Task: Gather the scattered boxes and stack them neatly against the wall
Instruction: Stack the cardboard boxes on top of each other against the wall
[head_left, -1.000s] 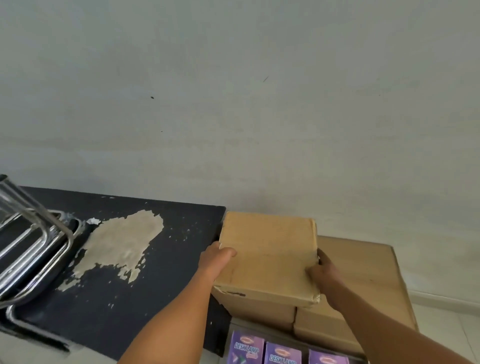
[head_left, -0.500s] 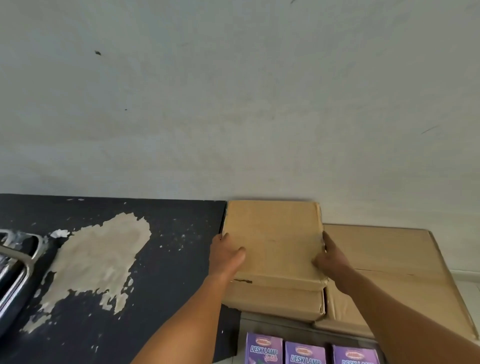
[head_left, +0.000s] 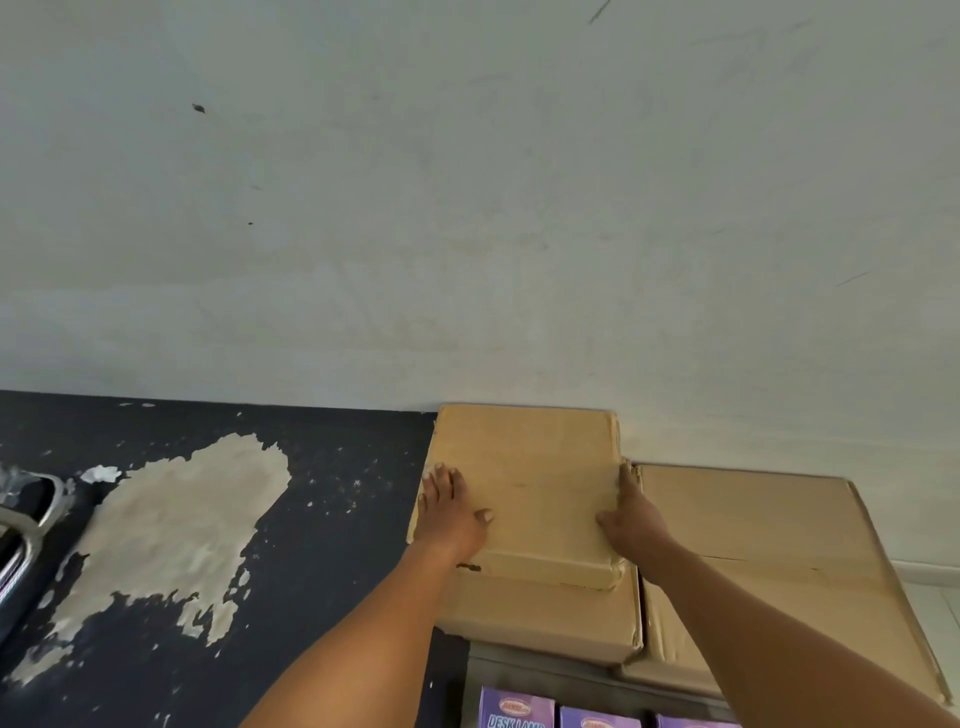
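Note:
A small brown cardboard box lies on top of a lower brown box, its far edge against the pale wall. My left hand lies flat on the top box's left part, fingers spread. My right hand grips its right edge, fingers along the side. A wider flat cardboard box sits to the right, also by the wall.
A dark table with a large patch of peeled paint stands on the left, touching the boxes. A metal rack shows at the left edge. Purple desk-lamp boxes line the bottom. Tiled floor lies at the right.
The small box has come down onto the lower box and slid back against the wall. My left hand went from gripping its side to resting flat on top.

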